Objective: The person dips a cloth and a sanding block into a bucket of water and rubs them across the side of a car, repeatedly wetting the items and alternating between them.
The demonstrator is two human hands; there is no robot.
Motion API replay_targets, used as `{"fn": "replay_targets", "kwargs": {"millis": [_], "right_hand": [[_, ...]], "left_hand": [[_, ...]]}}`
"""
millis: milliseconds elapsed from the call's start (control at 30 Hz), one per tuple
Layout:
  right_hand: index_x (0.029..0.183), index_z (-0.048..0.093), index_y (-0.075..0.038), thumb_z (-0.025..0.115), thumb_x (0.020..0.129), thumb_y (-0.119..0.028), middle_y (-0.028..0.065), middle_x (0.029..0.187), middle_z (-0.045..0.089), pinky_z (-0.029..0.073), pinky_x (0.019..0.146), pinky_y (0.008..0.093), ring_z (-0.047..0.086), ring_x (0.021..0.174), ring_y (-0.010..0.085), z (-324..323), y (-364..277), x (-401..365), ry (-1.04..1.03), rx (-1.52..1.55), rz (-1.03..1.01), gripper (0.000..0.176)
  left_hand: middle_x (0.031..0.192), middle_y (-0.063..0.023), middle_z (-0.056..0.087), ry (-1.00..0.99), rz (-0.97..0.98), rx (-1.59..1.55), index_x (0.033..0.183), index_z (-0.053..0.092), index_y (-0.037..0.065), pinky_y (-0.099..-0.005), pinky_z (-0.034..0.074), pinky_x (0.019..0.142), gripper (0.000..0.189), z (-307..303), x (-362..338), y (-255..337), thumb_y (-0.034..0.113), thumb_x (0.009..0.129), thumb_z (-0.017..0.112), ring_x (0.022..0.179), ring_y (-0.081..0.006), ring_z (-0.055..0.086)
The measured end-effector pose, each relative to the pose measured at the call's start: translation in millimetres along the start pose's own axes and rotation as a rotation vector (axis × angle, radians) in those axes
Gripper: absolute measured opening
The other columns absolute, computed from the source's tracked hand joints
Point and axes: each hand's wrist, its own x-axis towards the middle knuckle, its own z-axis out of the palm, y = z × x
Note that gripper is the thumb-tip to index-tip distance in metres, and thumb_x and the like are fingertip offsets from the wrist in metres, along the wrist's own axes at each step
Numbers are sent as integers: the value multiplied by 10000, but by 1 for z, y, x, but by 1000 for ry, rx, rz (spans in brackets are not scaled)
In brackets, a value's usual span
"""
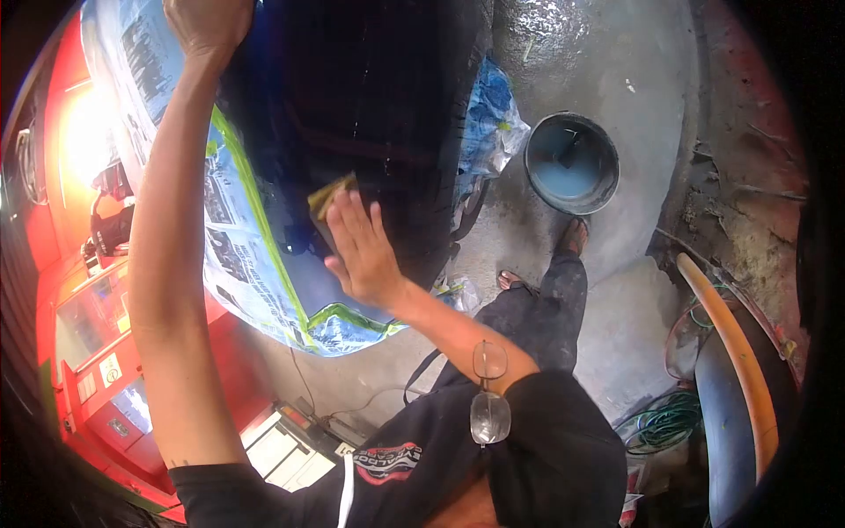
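My right hand (363, 251) lies with fingers stretched over a yellow-brown piece of sandpaper (331, 195), pressing it to a wet, dark blue car panel (352, 114). Part of the sandpaper sticks out beyond the fingertips; the rest is under the hand. Light streaks and drops show on the panel. My left hand (209, 26) is at the top edge of the view, beside the panel, and its fingers are cut off or hidden. Printed masking paper (242, 255) edged with green tape (255, 207) borders the panel on the left and near side.
A bucket (572, 211) of cloudy water stands on the wet floor at the right, close to my feet. Blue plastic covering (493, 114) hangs at the panel's right edge. Coiled green hose (664, 422) and an orange curved part (735, 361) lie right. Red equipment (97, 370) stands left.
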Motion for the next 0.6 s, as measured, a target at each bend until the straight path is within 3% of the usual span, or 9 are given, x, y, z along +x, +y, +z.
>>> {"fn": "replay_targets", "kwargs": {"millis": [67,200,300,367,433,533,600], "right_hand": [[1612,292,80,432,1105,-383,316,1695,239,157,1243,665,221,1584,475,-2,-4,28,114,69,34,700],[1613,277,68,532,1064,-278,285,1703,232,169,1230,686,229,1581,454,-55,29,238,405,140,100,697],[1615,277,62,539,1059,-286,273,1706,232,167,1227,694,224,1580,455,-36,46,214,334,44,14,706],[1648,262,-11,567,1038,-292,235,1733,199,116,1247,669,210,1597,430,-38,30,121,102,37,35,738],[1652,282,-40,593,1018,-278,225,1736,212,101,1253,666,211,1607,400,-20,39,23,9,-8,-37,745],[1634,309,-27,569,1035,-286,233,1723,241,140,1242,688,239,1593,410,-47,70,80,64,-101,-68,702],[1615,323,0,525,1065,-299,244,1707,263,180,1225,710,262,1573,436,-63,121,185,264,-111,75,658]], "left_hand": [[833,-176,611,35,38,15,874,653,11,-447,491,770,277,2,1,-3,265,921,751,762,-316,594],[827,-176,611,30,39,1,873,651,11,-446,491,764,271,2,-2,-4,257,913,757,759,-318,595],[824,-177,611,74,36,-38,869,651,12,-442,490,748,254,6,-1,-6,239,909,758,753,-311,594],[825,-177,613,13,8,-6,868,650,12,-439,490,739,245,-1,1,3,228,906,759,747,-306,593],[825,-177,611,-15,1,16,863,645,13,-437,490,732,238,0,2,-3,219,904,756,739,-300,590],[813,-171,603,-59,-103,-61,851,633,15,-437,489,732,241,-2,0,6,217,908,752,729,-301,583],[813,-163,602,-8,-5,0,852,629,17,-433,489,733,244,-1,-3,3,219,911,751,727,-296,580]]}}
